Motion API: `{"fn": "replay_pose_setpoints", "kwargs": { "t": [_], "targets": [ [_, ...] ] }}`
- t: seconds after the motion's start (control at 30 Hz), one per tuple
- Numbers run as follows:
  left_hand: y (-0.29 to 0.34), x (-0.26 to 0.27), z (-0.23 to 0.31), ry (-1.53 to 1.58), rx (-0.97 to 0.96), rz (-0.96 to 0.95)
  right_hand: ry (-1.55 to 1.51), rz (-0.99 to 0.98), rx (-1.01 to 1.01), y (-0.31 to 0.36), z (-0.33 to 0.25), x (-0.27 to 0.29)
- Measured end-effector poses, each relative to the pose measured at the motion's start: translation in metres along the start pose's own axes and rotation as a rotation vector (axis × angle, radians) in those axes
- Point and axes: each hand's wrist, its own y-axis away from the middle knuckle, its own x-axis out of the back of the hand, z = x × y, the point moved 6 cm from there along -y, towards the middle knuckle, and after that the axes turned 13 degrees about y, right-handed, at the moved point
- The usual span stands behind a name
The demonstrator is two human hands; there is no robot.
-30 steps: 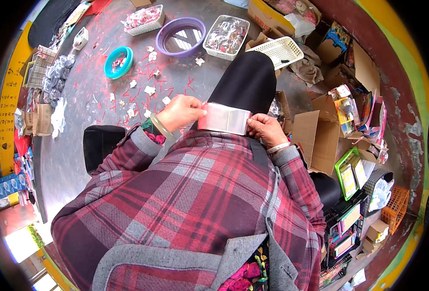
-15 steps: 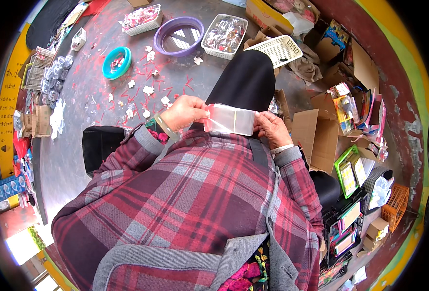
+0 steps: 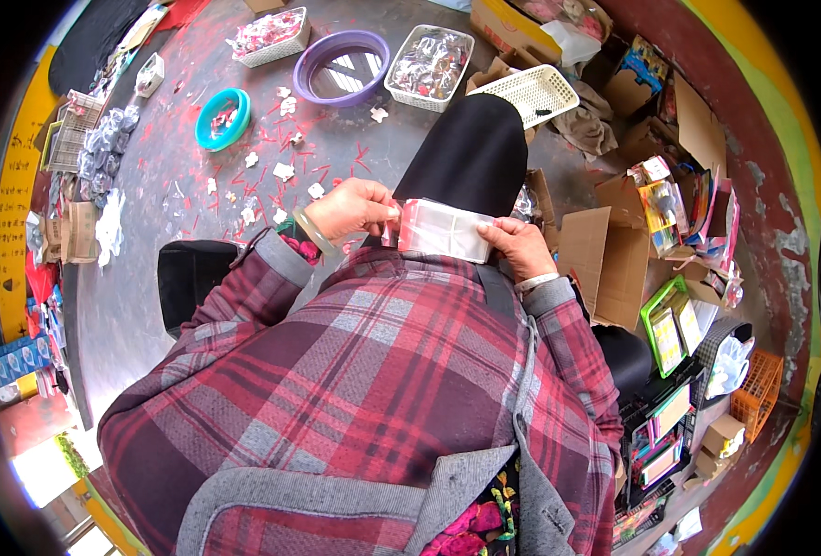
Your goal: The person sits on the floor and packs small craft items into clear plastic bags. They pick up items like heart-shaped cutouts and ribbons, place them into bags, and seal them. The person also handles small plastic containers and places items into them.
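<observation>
A flat, clear-and-white plastic packet (image 3: 445,232) lies above my lap, between both hands. Its right end is pinched by my right hand (image 3: 519,248), thumb on top. At the packet's left end, my left hand (image 3: 347,210) has its thumb and fingers closed on a small reddish strip (image 3: 391,230). Whether that strip is still joined to the packet I cannot make out. My black-clad knee (image 3: 466,153) sticks out just beyond the packet.
Ahead stand a teal basin (image 3: 217,132), a purple basin (image 3: 308,74) and a white basket (image 3: 407,91) of small wrapped items. Red strips and white scraps (image 3: 283,172) litter the grey surface. Cardboard boxes (image 3: 585,255) crowd the right, with an orange crate (image 3: 760,394) farther out.
The packet's left end has come out of my left hand's fingers, which now hold the reddish strip beside it. My right thumb has moved further onto the packet.
</observation>
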Motion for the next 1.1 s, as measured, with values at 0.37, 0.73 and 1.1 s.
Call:
{"fn": "replay_pose_setpoints", "kwargs": {
  "t": [0.37,0.73,1.1],
  "targets": [
    [0.011,0.029,0.030,-0.037,-0.027,0.005,-0.058,-0.051,-0.030,-0.002,0.004,-0.005],
    [0.021,0.017,0.079,0.265,-0.303,0.003,-0.024,-0.099,0.004,-0.001,-0.017,-0.017],
    [-0.010,-0.090,0.073,0.359,-0.134,-0.146,0.288,0.097,0.108,0.010,-0.021,0.015]
  ]
}}
